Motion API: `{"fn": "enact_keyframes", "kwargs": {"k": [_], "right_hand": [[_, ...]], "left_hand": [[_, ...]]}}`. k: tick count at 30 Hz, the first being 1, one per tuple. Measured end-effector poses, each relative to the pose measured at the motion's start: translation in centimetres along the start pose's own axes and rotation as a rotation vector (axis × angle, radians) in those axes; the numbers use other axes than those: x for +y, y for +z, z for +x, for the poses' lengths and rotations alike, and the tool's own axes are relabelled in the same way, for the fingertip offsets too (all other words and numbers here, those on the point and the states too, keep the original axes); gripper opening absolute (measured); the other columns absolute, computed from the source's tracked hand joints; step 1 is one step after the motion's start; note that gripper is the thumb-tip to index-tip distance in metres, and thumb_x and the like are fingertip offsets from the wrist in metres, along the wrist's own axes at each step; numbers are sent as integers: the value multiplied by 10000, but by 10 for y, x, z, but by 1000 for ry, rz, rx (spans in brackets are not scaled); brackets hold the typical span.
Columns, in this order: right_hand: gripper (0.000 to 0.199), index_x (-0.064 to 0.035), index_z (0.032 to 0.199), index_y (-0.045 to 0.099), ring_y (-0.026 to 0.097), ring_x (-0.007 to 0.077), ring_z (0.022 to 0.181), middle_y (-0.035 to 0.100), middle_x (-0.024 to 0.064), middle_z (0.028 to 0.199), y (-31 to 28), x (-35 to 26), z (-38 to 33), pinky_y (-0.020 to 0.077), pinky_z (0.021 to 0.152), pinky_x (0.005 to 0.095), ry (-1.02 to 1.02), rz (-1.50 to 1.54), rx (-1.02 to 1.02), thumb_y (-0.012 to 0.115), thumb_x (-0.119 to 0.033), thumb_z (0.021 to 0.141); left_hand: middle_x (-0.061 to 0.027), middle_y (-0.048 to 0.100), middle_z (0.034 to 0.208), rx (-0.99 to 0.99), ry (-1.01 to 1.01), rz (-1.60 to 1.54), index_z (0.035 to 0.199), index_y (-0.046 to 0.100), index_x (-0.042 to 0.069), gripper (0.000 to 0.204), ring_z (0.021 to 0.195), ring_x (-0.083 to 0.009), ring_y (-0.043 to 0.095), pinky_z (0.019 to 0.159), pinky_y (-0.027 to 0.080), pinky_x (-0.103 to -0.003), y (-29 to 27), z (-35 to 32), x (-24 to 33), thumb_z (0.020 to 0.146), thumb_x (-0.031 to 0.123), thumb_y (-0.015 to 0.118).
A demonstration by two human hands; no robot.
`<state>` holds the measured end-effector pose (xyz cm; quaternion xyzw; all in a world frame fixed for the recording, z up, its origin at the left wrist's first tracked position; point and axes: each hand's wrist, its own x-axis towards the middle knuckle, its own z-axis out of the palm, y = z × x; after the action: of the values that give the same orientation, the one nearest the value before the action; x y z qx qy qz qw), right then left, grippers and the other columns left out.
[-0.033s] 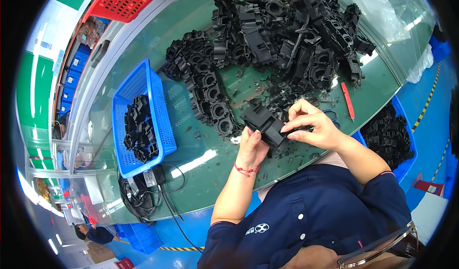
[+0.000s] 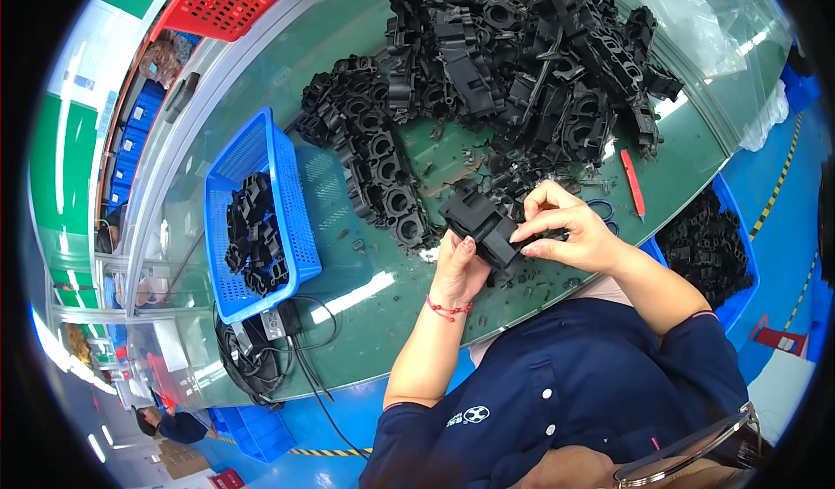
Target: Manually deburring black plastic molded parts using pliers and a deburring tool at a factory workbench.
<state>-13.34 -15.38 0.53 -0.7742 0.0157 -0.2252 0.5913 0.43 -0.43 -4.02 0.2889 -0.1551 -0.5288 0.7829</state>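
Held above the near edge of the table is a blocky black moulded plastic part [image 2: 480, 219]. My left hand [image 2: 458, 270] grips it from below, thumb along its near side. At its right edge, my right hand [image 2: 561, 228] pinches with thumb and forefinger, the other fingers curled; what exactly lies between the fingertips is hidden. Beyond my hands, small black scraps [image 2: 522, 176] litter the table. A row of joined black parts with round holes [image 2: 383, 154] lies to the left of them, and a large heap of similar black parts [image 2: 522, 63] rises behind.
On the left stands a blue basket [image 2: 304, 228] with black parts inside, beside a black cable [image 2: 300, 350]. A red pen-like tool [image 2: 632, 183] and dark blue scissor-like handles [image 2: 602, 211] lie right of my hands. A blue crate [image 2: 750, 289] of black pieces stands below the table's right edge.
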Motion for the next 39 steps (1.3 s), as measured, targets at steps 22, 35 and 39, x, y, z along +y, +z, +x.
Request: {"fn": "enact_keyframes", "kwargs": {"k": [22, 35, 39], "right_hand": [[213, -14, 966, 571, 488, 99, 561, 532, 44, 788, -66, 14, -58, 393, 509, 225, 214, -668, 389, 654, -22, 770], [217, -15, 986, 509, 579, 406, 777, 555, 178, 910, -104, 39, -104, 467, 672, 471, 521, -1157, 324, 588, -43, 785], [188, 12, 958, 487, 617, 311, 692, 559, 179, 785, -117, 38, -111, 466, 594, 417, 519, -1014, 245, 574, -27, 796]], "left_hand": [[-156, 530, 1216, 65, 3, -173, 1313, 388, 61, 517, 1141, -311, 527, 956, 456, -459, -14, 2, -6, 921, 370, 526], [-160, 580, 1165, 27, 101, 56, 1186, 480, 6, 499, 1100, -267, 563, 948, 459, -384, 12, 6, -3, 813, 245, 710], [-168, 571, 1178, 65, 82, 26, 1165, 486, 3, 470, 1111, -288, 558, 958, 461, -386, 9, 6, -2, 827, 256, 693]]}}
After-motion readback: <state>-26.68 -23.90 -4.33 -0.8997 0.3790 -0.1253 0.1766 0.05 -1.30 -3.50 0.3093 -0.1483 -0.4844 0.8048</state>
